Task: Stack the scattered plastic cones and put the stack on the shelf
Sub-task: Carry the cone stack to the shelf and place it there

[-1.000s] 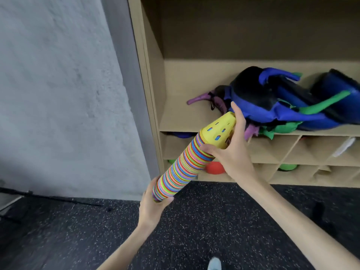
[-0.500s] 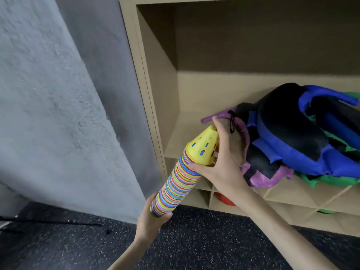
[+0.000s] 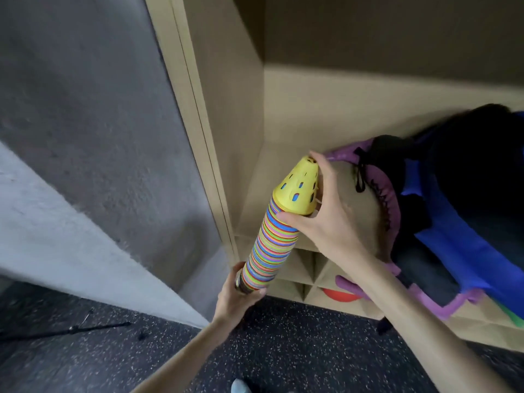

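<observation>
Gripping the cone stack [image 3: 272, 239]: left hand [image 3: 236, 300] round base, right hand [image 3: 326, 222] near top

left grip [image 3: 237, 296]: fingers curled, arm reaching up-right | right grip [image 3: 323, 222]: thumb and fingers spread in a clasp, forearm extended

stack base [image 3: 249, 286] hidden in left palm, bags [image 3: 467, 199] cut off right, wall blurred
</observation>
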Available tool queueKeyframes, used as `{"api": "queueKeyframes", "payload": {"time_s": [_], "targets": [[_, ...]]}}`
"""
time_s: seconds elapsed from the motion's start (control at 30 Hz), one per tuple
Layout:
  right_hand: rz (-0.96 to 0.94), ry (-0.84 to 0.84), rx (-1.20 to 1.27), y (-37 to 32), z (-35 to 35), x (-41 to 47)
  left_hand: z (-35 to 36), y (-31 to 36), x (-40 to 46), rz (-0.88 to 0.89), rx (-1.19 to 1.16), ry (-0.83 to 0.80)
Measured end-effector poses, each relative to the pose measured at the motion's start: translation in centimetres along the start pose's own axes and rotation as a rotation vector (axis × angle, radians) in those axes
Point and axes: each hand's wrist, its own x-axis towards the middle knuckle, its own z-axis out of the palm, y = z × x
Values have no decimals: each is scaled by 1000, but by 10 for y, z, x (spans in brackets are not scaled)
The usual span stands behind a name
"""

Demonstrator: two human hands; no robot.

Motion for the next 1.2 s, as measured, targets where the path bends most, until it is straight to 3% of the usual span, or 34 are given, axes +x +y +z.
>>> {"api": "queueKeyframes", "payload": {"time_s": [0.47,0.8,1.2], "targets": [[66,87,-17,101,-1,134,43,36,159,-43,24,-19],[15,47,-45,137,17,194,71,39,224,30,29,173],[-23,42,-83,178,65,216,66,-22,280,147,180,224]]}}
